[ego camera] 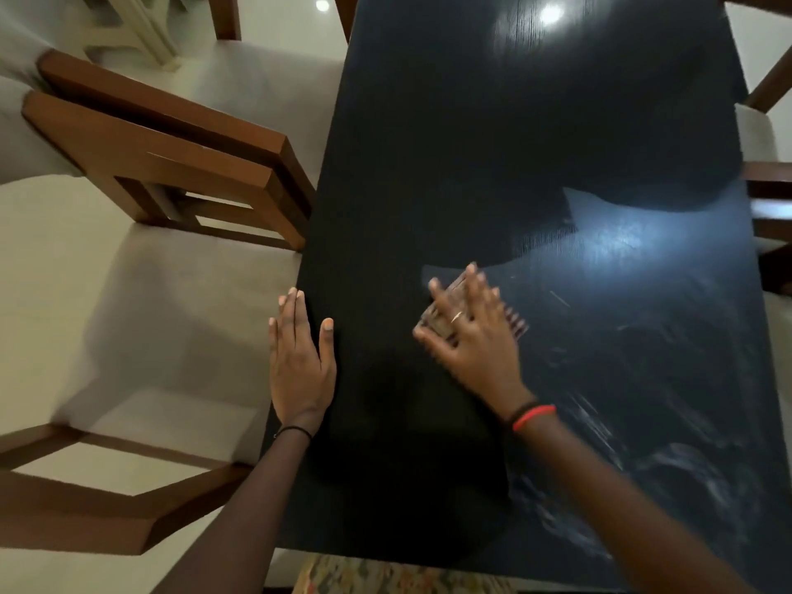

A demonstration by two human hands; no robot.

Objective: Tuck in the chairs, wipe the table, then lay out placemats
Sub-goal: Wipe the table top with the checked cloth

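A long dark table (471, 143) runs away from me. My left hand (300, 358) lies flat and open on its left edge, fingers together, holding nothing. My right hand (471, 336) presses palm-down with spread fingers on a small brownish cloth (516, 321) near the table's middle; most of the cloth is hidden under the hand. Pale wet streaks (600, 422) show on the tabletop to the right of that hand. No placemat is in view.
Wooden chairs with pale seats stand along the left side: one near me (150, 315), one further back (171, 143). More chair parts (767, 186) show along the right edge. The floor is light tile.
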